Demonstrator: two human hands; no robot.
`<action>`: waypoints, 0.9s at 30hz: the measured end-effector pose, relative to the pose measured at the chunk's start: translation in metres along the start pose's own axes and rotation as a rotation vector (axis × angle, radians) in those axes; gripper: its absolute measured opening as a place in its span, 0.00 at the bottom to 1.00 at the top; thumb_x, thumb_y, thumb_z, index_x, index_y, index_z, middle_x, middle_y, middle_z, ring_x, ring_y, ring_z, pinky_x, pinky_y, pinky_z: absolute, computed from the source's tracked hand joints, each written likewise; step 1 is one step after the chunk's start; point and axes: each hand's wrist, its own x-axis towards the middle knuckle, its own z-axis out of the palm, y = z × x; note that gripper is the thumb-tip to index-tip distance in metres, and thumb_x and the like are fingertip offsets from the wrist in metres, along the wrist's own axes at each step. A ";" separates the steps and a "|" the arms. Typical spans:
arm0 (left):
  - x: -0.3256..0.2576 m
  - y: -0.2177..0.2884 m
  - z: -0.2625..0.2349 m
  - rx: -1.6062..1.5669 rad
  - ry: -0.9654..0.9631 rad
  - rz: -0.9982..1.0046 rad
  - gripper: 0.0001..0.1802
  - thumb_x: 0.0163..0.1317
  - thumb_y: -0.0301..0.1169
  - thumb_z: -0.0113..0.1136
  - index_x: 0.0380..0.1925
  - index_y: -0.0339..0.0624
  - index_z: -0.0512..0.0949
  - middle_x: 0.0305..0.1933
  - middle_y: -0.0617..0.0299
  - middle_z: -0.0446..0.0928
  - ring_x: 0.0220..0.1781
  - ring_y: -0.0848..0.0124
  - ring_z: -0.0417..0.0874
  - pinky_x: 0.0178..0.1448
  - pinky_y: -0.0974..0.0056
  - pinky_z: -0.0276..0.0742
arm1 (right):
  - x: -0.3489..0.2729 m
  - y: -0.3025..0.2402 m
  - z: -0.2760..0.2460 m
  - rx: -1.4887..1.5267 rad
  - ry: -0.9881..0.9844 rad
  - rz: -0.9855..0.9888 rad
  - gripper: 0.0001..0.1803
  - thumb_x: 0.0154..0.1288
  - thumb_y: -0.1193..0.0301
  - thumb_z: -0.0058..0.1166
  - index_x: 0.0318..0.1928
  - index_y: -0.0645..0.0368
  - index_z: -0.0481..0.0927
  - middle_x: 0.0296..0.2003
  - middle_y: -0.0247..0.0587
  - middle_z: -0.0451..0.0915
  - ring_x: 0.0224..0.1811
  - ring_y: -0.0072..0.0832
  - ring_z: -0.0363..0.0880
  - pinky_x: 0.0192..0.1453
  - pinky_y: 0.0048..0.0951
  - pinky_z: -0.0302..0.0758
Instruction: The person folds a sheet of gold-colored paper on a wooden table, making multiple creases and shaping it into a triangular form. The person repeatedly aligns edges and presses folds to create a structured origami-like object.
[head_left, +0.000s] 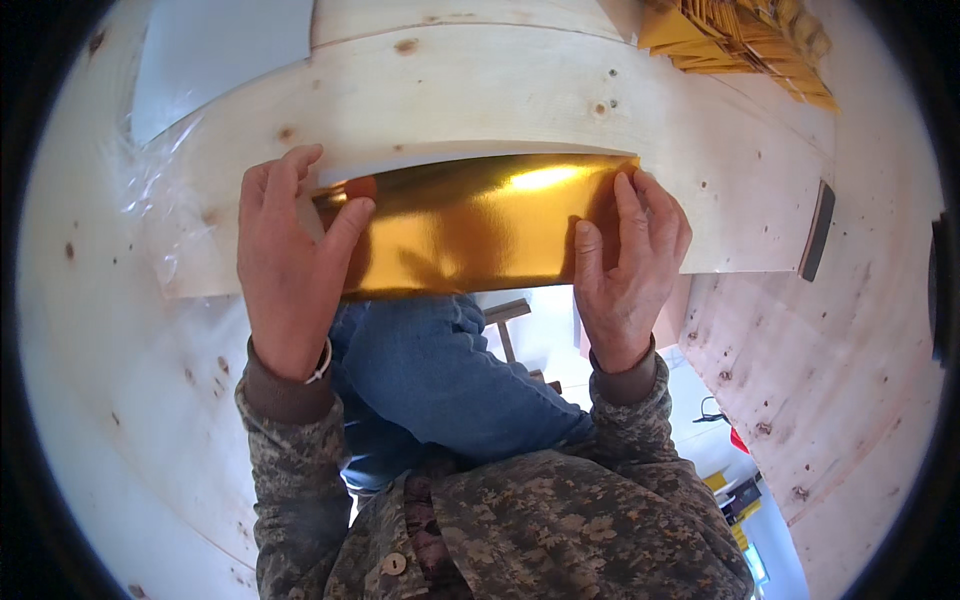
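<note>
A shiny gold foil sheet (470, 225) stretches between my two hands at the near edge of the wooden table, bowed slightly. Its pale back shows as a thin strip along the far edge. My left hand (295, 260) has its thumb on the gold face at the left end, and its other fingers reach past that end, partly hidden. At the right end, my right hand (635, 260) grips the sheet, with its thumb low and its fingertips near the far corner. The sheet's near edge hangs over my lap.
A stack of folded gold paper pieces (745, 45) lies at the far right of the table (480, 80). A pale grey sheet (225, 60) is at the far left, beside crinkled clear plastic film (165, 200). A dark strip (818, 230) sits near the right edge.
</note>
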 end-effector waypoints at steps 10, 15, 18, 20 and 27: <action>-0.027 -0.009 0.014 0.065 0.119 0.065 0.26 0.56 0.34 0.72 0.54 0.40 0.77 0.49 0.51 0.76 0.53 0.53 0.78 0.55 0.54 0.77 | -0.065 0.000 -0.020 0.424 0.181 0.183 0.15 0.66 0.73 0.61 0.51 0.63 0.78 0.50 0.46 0.76 0.55 0.37 0.73 0.64 0.39 0.68; -0.031 -0.014 0.016 0.000 0.087 0.033 0.29 0.54 0.34 0.74 0.55 0.40 0.75 0.49 0.51 0.76 0.53 0.52 0.78 0.56 0.53 0.76 | -0.090 -0.004 -0.019 1.206 0.039 0.827 0.18 0.76 0.60 0.54 0.53 0.62 0.78 0.49 0.39 0.79 0.52 0.28 0.75 0.60 0.30 0.70; -0.029 -0.012 0.018 0.023 0.171 0.089 0.31 0.53 0.35 0.74 0.57 0.40 0.75 0.51 0.50 0.77 0.55 0.51 0.77 0.57 0.53 0.76 | -0.085 0.000 -0.010 1.334 -0.085 0.765 0.16 0.76 0.60 0.56 0.49 0.62 0.82 0.46 0.39 0.83 0.50 0.23 0.78 0.60 0.29 0.73; -0.028 -0.006 0.015 0.050 0.253 0.197 0.32 0.53 0.35 0.74 0.58 0.40 0.74 0.54 0.50 0.76 0.57 0.51 0.77 0.60 0.53 0.74 | -0.084 -0.001 -0.008 1.403 -0.042 0.758 0.13 0.76 0.63 0.56 0.45 0.62 0.83 0.42 0.36 0.84 0.47 0.22 0.79 0.58 0.27 0.74; -0.034 0.057 -0.016 -0.175 -0.050 0.592 0.38 0.53 0.37 0.72 0.65 0.42 0.72 0.67 0.46 0.72 0.71 0.47 0.68 0.74 0.52 0.64 | -0.090 -0.012 -0.043 1.309 0.013 0.418 0.07 0.72 0.71 0.60 0.41 0.64 0.83 0.34 0.29 0.81 0.37 0.15 0.74 0.45 0.20 0.71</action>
